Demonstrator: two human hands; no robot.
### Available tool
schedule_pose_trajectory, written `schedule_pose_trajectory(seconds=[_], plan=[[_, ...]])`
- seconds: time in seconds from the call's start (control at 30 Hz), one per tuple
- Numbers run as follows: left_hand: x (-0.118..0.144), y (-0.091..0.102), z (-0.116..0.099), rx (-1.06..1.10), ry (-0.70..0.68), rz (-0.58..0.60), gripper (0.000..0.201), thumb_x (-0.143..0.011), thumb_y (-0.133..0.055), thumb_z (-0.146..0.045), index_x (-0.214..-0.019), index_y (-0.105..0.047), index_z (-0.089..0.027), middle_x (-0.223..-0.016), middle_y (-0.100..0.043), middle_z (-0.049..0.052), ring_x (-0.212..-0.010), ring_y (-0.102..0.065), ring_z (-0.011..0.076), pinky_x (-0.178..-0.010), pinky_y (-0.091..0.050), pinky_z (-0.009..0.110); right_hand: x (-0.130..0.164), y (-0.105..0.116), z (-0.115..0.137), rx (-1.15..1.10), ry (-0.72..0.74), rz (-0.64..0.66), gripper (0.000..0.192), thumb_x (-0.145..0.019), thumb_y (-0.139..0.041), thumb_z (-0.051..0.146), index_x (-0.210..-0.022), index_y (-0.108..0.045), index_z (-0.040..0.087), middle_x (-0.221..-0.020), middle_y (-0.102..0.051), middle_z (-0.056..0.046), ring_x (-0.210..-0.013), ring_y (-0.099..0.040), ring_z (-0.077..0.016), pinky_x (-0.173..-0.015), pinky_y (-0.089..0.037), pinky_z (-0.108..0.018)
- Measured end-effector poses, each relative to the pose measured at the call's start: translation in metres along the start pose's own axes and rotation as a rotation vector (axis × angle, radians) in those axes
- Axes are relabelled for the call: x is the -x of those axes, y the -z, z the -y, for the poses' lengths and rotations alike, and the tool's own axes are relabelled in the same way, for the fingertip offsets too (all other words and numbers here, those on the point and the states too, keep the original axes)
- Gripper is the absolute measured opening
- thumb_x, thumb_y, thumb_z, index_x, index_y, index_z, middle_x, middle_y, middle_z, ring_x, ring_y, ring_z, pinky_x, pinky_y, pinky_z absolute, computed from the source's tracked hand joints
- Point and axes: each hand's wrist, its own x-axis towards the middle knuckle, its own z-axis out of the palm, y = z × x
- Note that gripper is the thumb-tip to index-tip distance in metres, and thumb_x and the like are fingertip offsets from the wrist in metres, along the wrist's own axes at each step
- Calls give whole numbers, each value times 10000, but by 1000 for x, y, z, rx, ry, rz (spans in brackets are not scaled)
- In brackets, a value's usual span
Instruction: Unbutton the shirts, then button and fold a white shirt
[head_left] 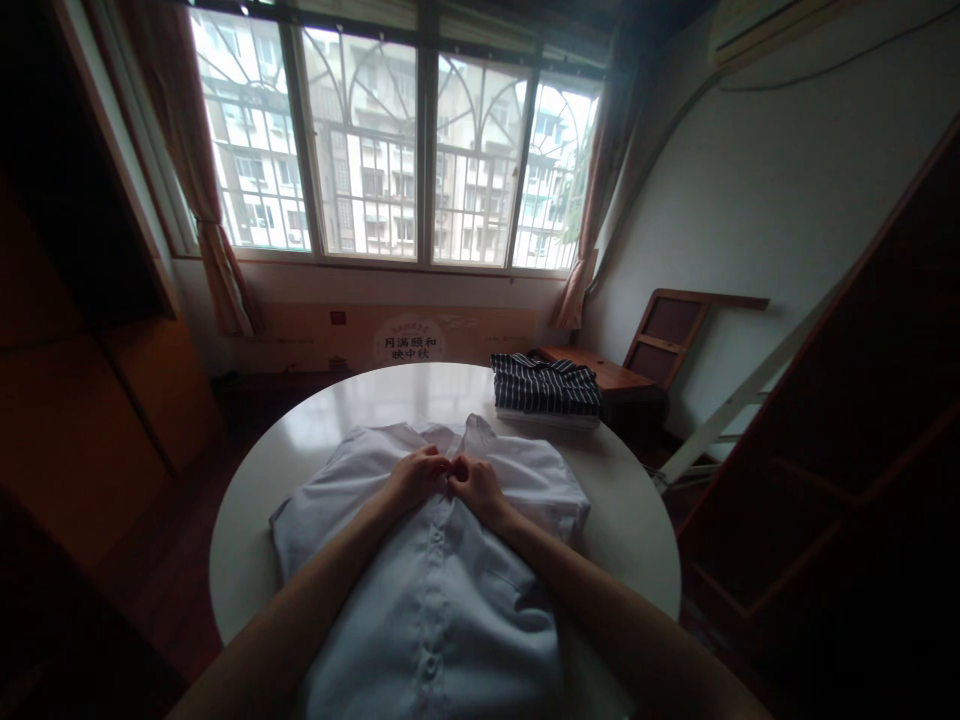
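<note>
In the head view we see a white shirt (442, 560) lying flat on a round white tabletop (352, 400), with its collar at the far end and its button line running toward the near edge. The shirt covers the near and middle part of the tabletop. Our left hand (416, 478) and our right hand (476, 485) meet at the upper part of the button line, just below the collar. The two hands touch each other there. The fingers (433, 470) of both hands are bent and closed on the shirt fabric at the placket, pinching it between them; we cannot tell whether a button is inside the grip. Both forearms lie over the lower part of the shirt.

At the far right of the tabletop, well apart from the hands, rests a folded striped garment (546, 385), dark with thin light lines. Behind the tabletop stands a large window (390, 150) with curtains at both sides. To the right, a wooden board (671, 335) leans near the wall.
</note>
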Motion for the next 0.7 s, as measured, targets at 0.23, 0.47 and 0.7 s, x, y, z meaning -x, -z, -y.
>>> schedule_pose_trajectory(seconds=[0.23,0.47,0.7], plan=[[-1,-1,3,32,-6,5,216,-703,-510,-106,-808,-680,-187,-717,-501,-1,-606,-464,91,-593,-374,202,0,-4,-6,-57,108,-44,76,-732,-528,183,-710,-596,157,-821,-582,-47,-706,-525,-125,-643,-377,-217],[-4,-7,11,126,-36,4,192,-729,-480,-95,-714,-664,-147,-699,-499,9,-630,-468,102,-590,-373,211,-2,-1,-1,-168,4,-32,48,-705,-543,149,-659,-557,147,-658,-570,-14,-633,-510,-119,-595,-371,-213],[-5,-10,13,163,-25,-22,183,-743,-475,-103,-677,-643,-133,-684,-479,5,-610,-450,95,-576,-368,208,-6,2,0,-328,-93,0,48,-676,-541,154,-638,-514,161,-603,-541,15,-590,-486,-101,-562,-366,-201]])
